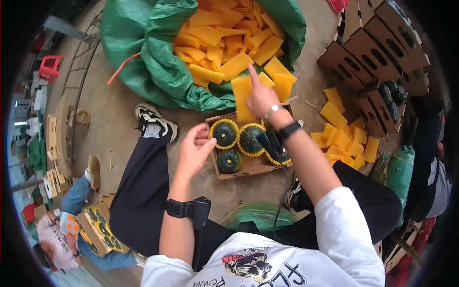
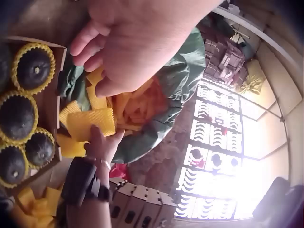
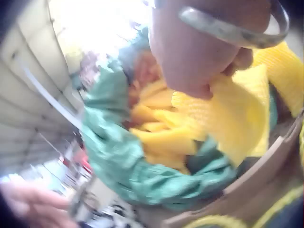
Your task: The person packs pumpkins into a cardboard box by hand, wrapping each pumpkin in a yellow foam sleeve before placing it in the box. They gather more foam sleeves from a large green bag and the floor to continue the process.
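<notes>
My right hand (image 1: 263, 98) pinches a flat yellow foam net sleeve (image 1: 243, 98) above the far side of a cardboard box (image 1: 248, 171). In the right wrist view, the sleeve (image 3: 237, 114) hangs from the fingers. Loosely bent and holding nothing, my left hand (image 1: 195, 149) is at the box's left edge, its fingertips beside a dark green squash (image 1: 224, 134) in a yellow foam net. Another netted squash (image 1: 251, 139) sits to its right, and a squash without a net (image 1: 229, 161) lies nearer me. A dark device and cable partly hide the squash at the right.
Beyond the box stands a green sack (image 1: 162, 62) full of yellow foam sleeves (image 1: 205, 36). More sleeves (image 1: 351, 143) lie on the floor at right, below stacked cardboard boxes (image 1: 368, 52). A person (image 1: 57, 239) sits at far left beside another box of squashes (image 1: 98, 225).
</notes>
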